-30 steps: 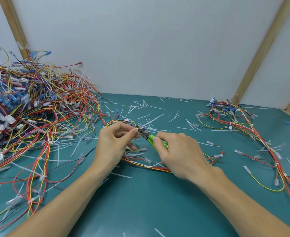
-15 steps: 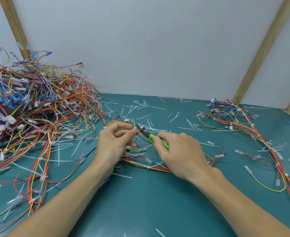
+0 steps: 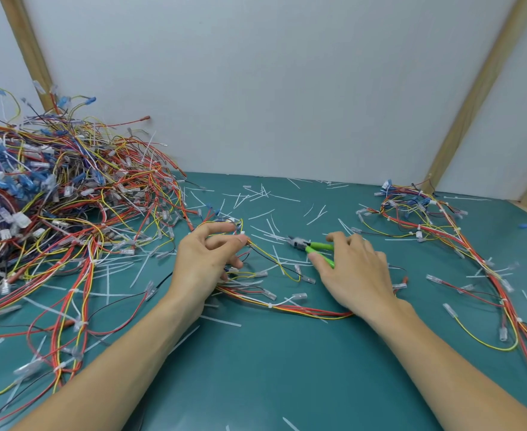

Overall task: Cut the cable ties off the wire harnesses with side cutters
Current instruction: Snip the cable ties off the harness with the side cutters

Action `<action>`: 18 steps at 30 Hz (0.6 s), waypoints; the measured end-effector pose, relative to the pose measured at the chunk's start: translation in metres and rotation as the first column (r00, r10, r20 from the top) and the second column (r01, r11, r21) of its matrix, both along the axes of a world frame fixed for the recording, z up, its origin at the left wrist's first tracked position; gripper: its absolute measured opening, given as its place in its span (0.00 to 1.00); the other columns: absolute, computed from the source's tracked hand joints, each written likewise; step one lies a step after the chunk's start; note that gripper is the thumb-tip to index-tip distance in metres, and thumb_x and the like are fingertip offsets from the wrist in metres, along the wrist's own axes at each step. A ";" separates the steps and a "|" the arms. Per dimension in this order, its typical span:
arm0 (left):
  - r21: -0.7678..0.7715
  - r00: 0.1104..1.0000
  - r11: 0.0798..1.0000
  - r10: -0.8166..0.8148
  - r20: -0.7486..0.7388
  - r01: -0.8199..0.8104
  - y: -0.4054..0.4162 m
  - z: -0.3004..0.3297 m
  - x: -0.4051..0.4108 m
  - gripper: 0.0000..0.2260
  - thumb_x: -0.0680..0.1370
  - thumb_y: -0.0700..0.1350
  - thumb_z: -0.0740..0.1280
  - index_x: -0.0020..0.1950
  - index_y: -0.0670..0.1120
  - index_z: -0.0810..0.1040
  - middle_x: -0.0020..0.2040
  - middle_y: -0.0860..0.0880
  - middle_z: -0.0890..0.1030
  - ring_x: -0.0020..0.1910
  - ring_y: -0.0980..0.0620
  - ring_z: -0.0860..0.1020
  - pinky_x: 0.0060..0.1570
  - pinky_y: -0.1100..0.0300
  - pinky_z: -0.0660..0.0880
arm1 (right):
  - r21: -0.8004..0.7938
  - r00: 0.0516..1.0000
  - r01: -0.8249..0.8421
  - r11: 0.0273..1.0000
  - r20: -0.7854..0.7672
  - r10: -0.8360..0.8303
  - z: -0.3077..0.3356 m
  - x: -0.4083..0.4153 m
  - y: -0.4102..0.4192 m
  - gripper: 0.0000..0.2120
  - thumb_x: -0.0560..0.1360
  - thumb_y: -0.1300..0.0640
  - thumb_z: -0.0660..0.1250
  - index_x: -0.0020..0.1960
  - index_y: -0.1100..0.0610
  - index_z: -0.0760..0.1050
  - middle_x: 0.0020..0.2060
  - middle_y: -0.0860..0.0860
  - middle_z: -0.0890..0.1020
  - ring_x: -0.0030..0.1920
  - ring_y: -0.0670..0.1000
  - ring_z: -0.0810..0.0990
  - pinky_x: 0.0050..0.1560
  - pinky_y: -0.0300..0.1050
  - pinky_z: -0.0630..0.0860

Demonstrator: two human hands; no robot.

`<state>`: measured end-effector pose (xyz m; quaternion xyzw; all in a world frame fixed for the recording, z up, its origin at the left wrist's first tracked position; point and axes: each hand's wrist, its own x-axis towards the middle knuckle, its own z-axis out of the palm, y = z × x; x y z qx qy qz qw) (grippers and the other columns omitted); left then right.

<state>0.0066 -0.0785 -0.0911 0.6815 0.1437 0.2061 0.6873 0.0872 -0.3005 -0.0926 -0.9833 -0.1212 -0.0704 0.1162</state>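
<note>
Head view: the left hand (image 3: 206, 262) pinches thin yellow and red wires of the loose wire harness (image 3: 274, 301) lying mid-table on the teal mat (image 3: 271, 368). The right hand (image 3: 353, 270), fingers curled, grips the green-handled side cutters (image 3: 310, 246), their metal nose pointing left just above the mat
</note>
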 end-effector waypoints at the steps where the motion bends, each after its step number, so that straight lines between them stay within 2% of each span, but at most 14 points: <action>1: 0.026 1.000 1.000 0.002 0.002 -0.002 0.000 0.000 0.000 0.11 0.75 0.45 0.76 0.54 0.45 0.80 0.37 0.49 0.85 0.29 0.54 0.79 0.26 0.66 0.70 | -0.014 1.000 0.001 1.000 -0.009 -0.002 -0.002 0.002 -0.001 0.27 0.82 0.34 0.56 0.74 0.49 0.67 0.67 0.54 0.75 0.71 0.57 0.70 0.66 0.55 0.67; 3: 0.055 1.000 0.998 -0.003 0.015 0.002 -0.002 0.000 0.000 0.09 0.74 0.43 0.76 0.50 0.43 0.80 0.34 0.50 0.84 0.27 0.54 0.78 0.26 0.69 0.69 | -0.014 1.000 -0.004 1.000 0.030 0.004 -0.002 0.002 -0.001 0.27 0.82 0.36 0.58 0.75 0.49 0.67 0.69 0.52 0.74 0.72 0.56 0.69 0.69 0.55 0.66; 5: 0.080 1.000 0.997 -0.020 0.016 0.019 -0.004 0.001 0.000 0.08 0.74 0.41 0.77 0.48 0.42 0.79 0.33 0.49 0.85 0.26 0.55 0.78 0.28 0.70 0.70 | 0.085 0.987 -0.077 0.993 0.150 0.063 0.005 -0.004 0.003 0.22 0.82 0.41 0.62 0.72 0.50 0.71 0.67 0.49 0.76 0.70 0.53 0.70 0.69 0.52 0.66; 7: 0.117 1.000 0.993 -0.022 0.004 0.021 -0.005 0.000 0.001 0.07 0.74 0.41 0.77 0.46 0.43 0.79 0.35 0.48 0.85 0.26 0.56 0.76 0.31 0.69 0.73 | 0.277 0.926 -0.296 0.914 0.319 0.203 0.014 -0.019 0.013 0.09 0.81 0.46 0.66 0.56 0.50 0.80 0.52 0.45 0.81 0.57 0.49 0.76 0.59 0.48 0.72; 8: 0.132 1.000 0.991 -0.014 -0.003 0.014 -0.005 -0.001 0.001 0.07 0.74 0.41 0.77 0.46 0.43 0.80 0.35 0.47 0.86 0.26 0.57 0.75 0.32 0.69 0.73 | 0.307 0.881 -0.408 0.860 0.381 0.282 0.019 -0.030 0.020 0.08 0.80 0.48 0.67 0.46 0.51 0.79 0.42 0.44 0.80 0.47 0.48 0.76 0.50 0.48 0.73; 9: 0.142 1.000 0.990 -0.004 -0.007 0.005 -0.004 -0.001 0.002 0.07 0.73 0.41 0.77 0.45 0.43 0.80 0.35 0.47 0.86 0.27 0.57 0.75 0.33 0.69 0.73 | 0.281 0.833 -0.496 0.822 0.422 0.358 0.020 -0.043 0.028 0.12 0.79 0.48 0.67 0.39 0.51 0.77 0.35 0.43 0.78 0.41 0.48 0.74 0.44 0.48 0.73; 10: 0.146 1.000 0.989 0.002 -0.009 -0.001 -0.003 -0.002 0.002 0.07 0.73 0.41 0.77 0.45 0.43 0.80 0.35 0.47 0.86 0.28 0.58 0.75 0.33 0.69 0.73 | 0.226 0.792 -0.563 0.795 0.425 0.439 0.020 -0.053 0.034 0.13 0.78 0.47 0.67 0.37 0.51 0.75 0.32 0.44 0.77 0.38 0.49 0.74 0.40 0.48 0.72; 12: 0.152 1.000 0.988 0.001 -0.013 0.001 -0.001 -0.002 0.002 0.07 0.73 0.41 0.77 0.45 0.42 0.80 0.34 0.47 0.86 0.28 0.59 0.75 0.33 0.70 0.72 | 0.107 0.742 -0.640 0.761 0.344 0.575 0.016 -0.065 0.043 0.13 0.76 0.42 0.66 0.40 0.49 0.79 0.35 0.44 0.80 0.40 0.49 0.75 0.42 0.45 0.72; 14: 0.162 1.000 0.987 -0.011 -0.022 0.015 -0.001 -0.001 0.001 0.07 0.73 0.41 0.77 0.46 0.42 0.81 0.34 0.49 0.85 0.28 0.61 0.76 0.33 0.71 0.71 | 0.044 0.747 -0.651 0.758 0.216 0.629 0.012 -0.064 0.046 0.13 0.76 0.39 0.68 0.49 0.47 0.82 0.42 0.44 0.82 0.47 0.48 0.75 0.48 0.44 0.70; 16: 0.177 0.998 0.983 -0.046 -0.035 0.051 -0.001 0.000 0.001 0.06 0.74 0.41 0.76 0.48 0.43 0.81 0.35 0.50 0.86 0.30 0.61 0.77 0.36 0.69 0.73 | 0.033 0.745 -0.661 0.750 0.150 0.650 0.010 -0.059 0.043 0.12 0.78 0.40 0.68 0.54 0.47 0.82 0.47 0.45 0.82 0.51 0.48 0.74 0.53 0.45 0.69; 18: 0.201 0.992 0.972 -0.110 -0.056 0.119 -0.001 0.002 0.000 0.04 0.76 0.40 0.73 0.50 0.45 0.82 0.38 0.50 0.87 0.36 0.59 0.79 0.40 0.65 0.77 | 0.064 0.736 -0.673 0.737 0.149 0.660 0.009 -0.056 0.040 0.10 0.79 0.43 0.68 0.55 0.46 0.82 0.48 0.44 0.82 0.52 0.48 0.74 0.55 0.46 0.70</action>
